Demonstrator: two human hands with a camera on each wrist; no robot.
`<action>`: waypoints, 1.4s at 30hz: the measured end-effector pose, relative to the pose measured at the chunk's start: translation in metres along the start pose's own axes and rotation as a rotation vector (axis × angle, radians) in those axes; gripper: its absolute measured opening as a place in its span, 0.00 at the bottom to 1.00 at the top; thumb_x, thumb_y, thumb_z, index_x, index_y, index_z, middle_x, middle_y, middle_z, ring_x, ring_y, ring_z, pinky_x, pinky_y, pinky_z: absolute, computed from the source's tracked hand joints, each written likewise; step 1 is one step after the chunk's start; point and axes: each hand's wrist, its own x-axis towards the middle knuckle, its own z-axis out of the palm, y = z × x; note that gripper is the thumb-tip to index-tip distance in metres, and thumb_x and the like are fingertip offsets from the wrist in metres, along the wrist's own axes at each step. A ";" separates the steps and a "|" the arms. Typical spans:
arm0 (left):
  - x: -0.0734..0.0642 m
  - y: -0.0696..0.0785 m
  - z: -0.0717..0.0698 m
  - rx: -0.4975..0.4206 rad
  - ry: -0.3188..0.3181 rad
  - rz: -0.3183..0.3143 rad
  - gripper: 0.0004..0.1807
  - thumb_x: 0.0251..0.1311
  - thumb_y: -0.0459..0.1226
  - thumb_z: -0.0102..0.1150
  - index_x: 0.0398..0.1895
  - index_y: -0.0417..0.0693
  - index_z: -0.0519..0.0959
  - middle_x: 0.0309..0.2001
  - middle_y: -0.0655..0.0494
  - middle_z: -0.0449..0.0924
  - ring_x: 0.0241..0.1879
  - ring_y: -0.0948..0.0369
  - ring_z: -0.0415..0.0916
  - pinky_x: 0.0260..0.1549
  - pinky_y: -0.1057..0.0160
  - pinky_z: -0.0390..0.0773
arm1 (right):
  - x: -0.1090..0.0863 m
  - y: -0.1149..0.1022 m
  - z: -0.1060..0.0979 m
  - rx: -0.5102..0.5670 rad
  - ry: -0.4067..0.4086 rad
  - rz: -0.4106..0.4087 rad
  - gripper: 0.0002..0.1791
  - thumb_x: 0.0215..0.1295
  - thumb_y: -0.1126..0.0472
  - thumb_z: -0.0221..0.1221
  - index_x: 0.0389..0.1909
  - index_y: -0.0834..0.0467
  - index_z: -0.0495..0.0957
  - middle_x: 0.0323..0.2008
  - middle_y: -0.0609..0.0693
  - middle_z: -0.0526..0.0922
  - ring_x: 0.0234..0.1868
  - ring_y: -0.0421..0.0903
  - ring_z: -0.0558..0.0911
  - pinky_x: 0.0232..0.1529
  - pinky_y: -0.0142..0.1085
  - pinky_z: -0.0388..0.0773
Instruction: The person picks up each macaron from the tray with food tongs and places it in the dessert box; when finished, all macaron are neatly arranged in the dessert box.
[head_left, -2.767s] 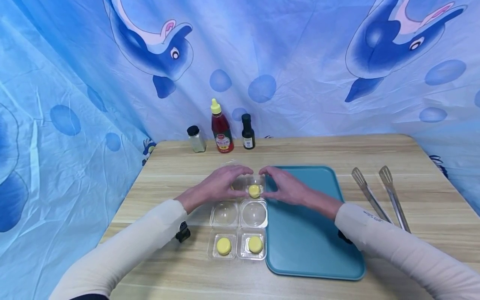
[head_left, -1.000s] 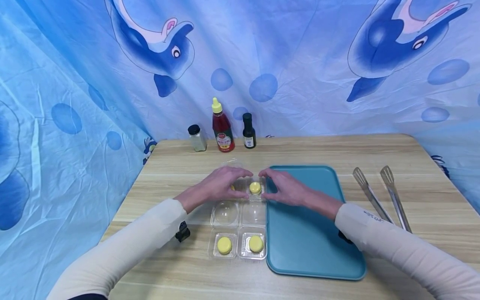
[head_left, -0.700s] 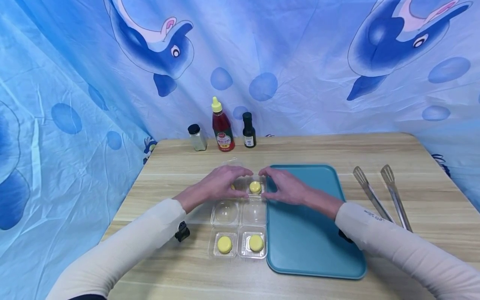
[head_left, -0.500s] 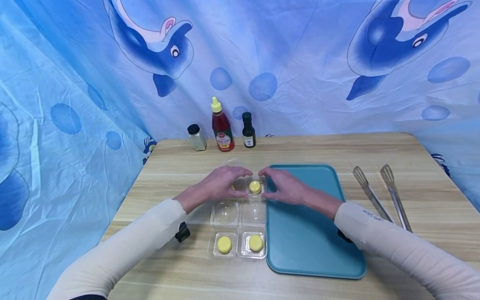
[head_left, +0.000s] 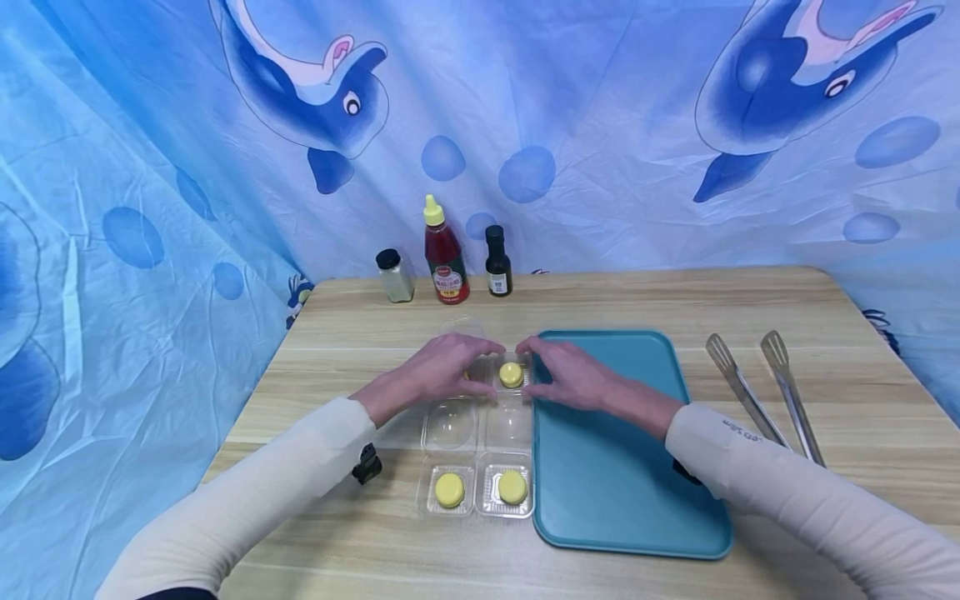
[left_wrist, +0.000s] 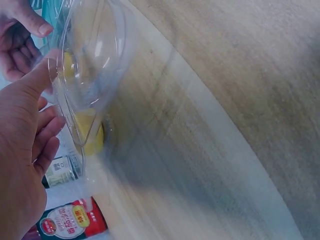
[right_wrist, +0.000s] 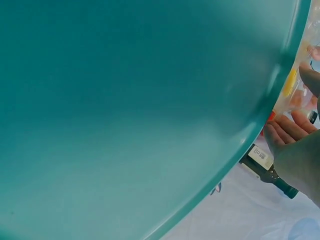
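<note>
In the head view, my left hand (head_left: 450, 367) and right hand (head_left: 573, 377) face each other around a clear plastic box (head_left: 513, 391) in the far row. A round yellow cake (head_left: 512, 375) shows inside it. Thumbs lie on the near side, fingers on the far side. The left wrist view shows my left thumb at the rim of a clear domed lid (left_wrist: 97, 55), fingers curled below. The right wrist view catches my right hand (right_wrist: 300, 155) at its edge. Nearer stand two open boxes, each with a yellow cake (head_left: 450, 491). A further yellow cake is mostly hidden behind my left hand.
A teal tray (head_left: 622, 492) lies right of the boxes, partly under my right arm. Metal tongs (head_left: 791, 396) rest farther right. Along the back stand a shaker jar (head_left: 395, 279), a red sauce bottle (head_left: 446, 262) and a small dark bottle (head_left: 498, 265). A blue curtain hangs behind.
Since 2.8 s ago, the far right cake shows slightly farther back between my hands, and the right domed lid in the middle looks fainter. Over the last second both hands stay nearly still.
</note>
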 end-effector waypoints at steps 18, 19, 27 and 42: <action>-0.007 -0.004 -0.015 -0.042 0.011 -0.079 0.39 0.66 0.55 0.72 0.76 0.51 0.73 0.73 0.51 0.75 0.73 0.51 0.70 0.74 0.44 0.67 | 0.004 0.000 -0.010 0.073 -0.031 0.043 0.49 0.66 0.52 0.75 0.80 0.63 0.61 0.73 0.63 0.74 0.60 0.55 0.82 0.70 0.53 0.75; -0.008 -0.005 -0.018 -0.061 0.023 -0.095 0.39 0.67 0.54 0.71 0.77 0.51 0.72 0.74 0.51 0.74 0.74 0.50 0.69 0.74 0.44 0.67 | 0.006 0.000 -0.012 0.078 -0.025 0.040 0.49 0.66 0.52 0.75 0.81 0.64 0.61 0.74 0.63 0.73 0.61 0.55 0.82 0.71 0.53 0.74; -0.019 -0.036 -0.036 -0.160 0.081 -0.271 0.45 0.71 0.52 0.68 0.84 0.51 0.60 0.79 0.45 0.64 0.77 0.44 0.63 0.75 0.40 0.64 | 0.025 -0.002 -0.014 0.117 -0.006 0.035 0.49 0.72 0.49 0.70 0.84 0.61 0.55 0.76 0.63 0.70 0.62 0.59 0.80 0.74 0.54 0.69; -0.036 -0.074 -0.027 -0.267 -0.003 -0.422 0.50 0.72 0.50 0.68 0.86 0.43 0.50 0.77 0.37 0.65 0.71 0.43 0.72 0.75 0.40 0.64 | 0.072 0.000 -0.001 0.103 -0.045 0.085 0.48 0.74 0.47 0.67 0.84 0.62 0.54 0.79 0.63 0.64 0.79 0.58 0.64 0.79 0.49 0.62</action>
